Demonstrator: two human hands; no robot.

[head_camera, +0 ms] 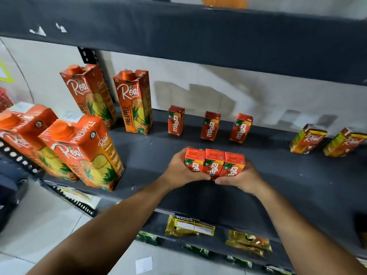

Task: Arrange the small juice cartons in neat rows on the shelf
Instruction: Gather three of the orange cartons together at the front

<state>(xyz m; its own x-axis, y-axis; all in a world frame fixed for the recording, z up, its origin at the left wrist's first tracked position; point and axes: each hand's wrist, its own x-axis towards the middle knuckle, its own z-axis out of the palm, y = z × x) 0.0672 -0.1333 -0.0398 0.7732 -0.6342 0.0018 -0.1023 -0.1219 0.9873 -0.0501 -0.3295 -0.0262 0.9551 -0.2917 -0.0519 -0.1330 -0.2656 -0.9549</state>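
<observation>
Both bare forearms are reaching forward. The left hand (181, 168) and right hand (243, 178) are curling inward, thumbs nearly touching.

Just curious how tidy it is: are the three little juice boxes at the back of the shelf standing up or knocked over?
Standing. The three back Maaza cartons rest on their bases, tops up, spaced apart on the shelf.

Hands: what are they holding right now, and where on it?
Three Maaza cartons pressed side by side: left hand on the left end, right hand on the right end.
</observation>
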